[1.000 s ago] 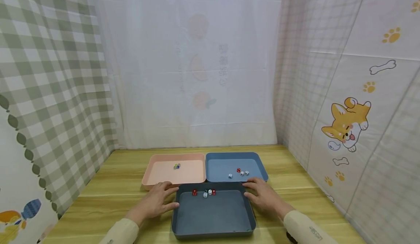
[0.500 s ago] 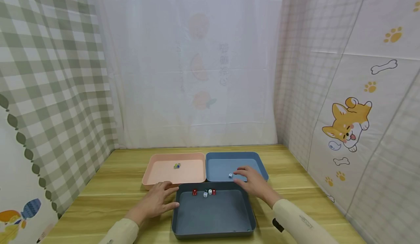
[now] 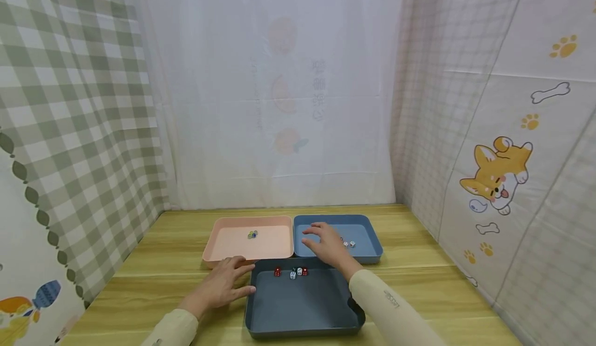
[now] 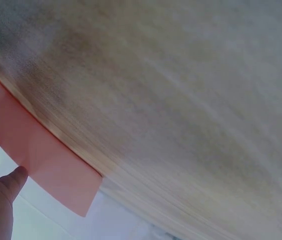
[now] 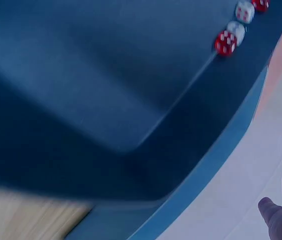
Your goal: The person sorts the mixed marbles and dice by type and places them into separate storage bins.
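Observation:
My left hand (image 3: 221, 286) rests at the left rim of the dark grey tray (image 3: 302, 310), fingers spread. In the left wrist view its fingers show in front of the pink tray (image 4: 46, 155). Over the blue tray (image 3: 370, 232) hovers my right hand (image 3: 329, 245), its fingers loosely bent and apart, with nothing visible between them. White dice (image 3: 352, 244) lie in that blue tray to the right of this hand, which hides some of the others. Along the far side of the dark tray sit a red die (image 3: 277, 271), a white die (image 3: 293, 275) and a few more.
The pink tray holds a small cluster of yellowish and blue pieces (image 3: 252, 235), too small to identify. Both back trays stand side by side, against the dark tray's far edge. A white curtain (image 3: 279, 191) hangs behind the wooden table (image 3: 163, 263); patterned cloths flank it.
My right hand has left the dark tray's right rim and moved forward and left over the blue tray, covering some dice there. The left hand has stayed in place.

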Available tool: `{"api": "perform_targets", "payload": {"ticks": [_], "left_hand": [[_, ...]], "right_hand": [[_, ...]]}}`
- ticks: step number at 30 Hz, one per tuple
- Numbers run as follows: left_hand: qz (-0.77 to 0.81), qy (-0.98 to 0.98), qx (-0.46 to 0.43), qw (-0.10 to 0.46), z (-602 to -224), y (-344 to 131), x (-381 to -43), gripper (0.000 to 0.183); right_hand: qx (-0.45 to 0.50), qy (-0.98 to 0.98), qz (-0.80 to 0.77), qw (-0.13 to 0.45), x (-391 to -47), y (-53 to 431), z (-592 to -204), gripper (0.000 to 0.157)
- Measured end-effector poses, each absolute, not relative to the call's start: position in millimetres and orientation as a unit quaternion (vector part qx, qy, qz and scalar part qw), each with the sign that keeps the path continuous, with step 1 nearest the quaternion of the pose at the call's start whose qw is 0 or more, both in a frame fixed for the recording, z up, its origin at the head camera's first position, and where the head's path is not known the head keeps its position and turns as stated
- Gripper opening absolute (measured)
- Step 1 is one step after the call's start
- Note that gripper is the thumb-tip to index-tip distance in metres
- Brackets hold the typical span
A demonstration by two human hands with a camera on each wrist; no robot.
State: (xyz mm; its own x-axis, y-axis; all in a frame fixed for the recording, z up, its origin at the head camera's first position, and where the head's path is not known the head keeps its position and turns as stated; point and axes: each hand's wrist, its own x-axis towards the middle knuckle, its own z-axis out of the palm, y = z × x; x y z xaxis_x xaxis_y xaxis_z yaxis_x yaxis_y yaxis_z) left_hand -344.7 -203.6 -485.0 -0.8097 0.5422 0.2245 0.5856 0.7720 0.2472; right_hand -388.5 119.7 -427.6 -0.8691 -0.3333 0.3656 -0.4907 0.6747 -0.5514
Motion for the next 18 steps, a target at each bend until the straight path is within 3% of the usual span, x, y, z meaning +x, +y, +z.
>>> {"api": "perform_targets", "payload": {"ticks": [9, 18], "left_hand": [[-0.152, -0.939, -0.301, 0.073, -484, -204, -346, 0.068], [-0.152, -0.938, -0.302, 0.076, -484, -204, -345, 0.066]], "right_hand": [[0.266, -0.913, 0.299, 0.075, -388, 81, -447, 0.028], [0.239, -0.941, 0.236, 0.051, -384, 65, -467, 0.024]]}}
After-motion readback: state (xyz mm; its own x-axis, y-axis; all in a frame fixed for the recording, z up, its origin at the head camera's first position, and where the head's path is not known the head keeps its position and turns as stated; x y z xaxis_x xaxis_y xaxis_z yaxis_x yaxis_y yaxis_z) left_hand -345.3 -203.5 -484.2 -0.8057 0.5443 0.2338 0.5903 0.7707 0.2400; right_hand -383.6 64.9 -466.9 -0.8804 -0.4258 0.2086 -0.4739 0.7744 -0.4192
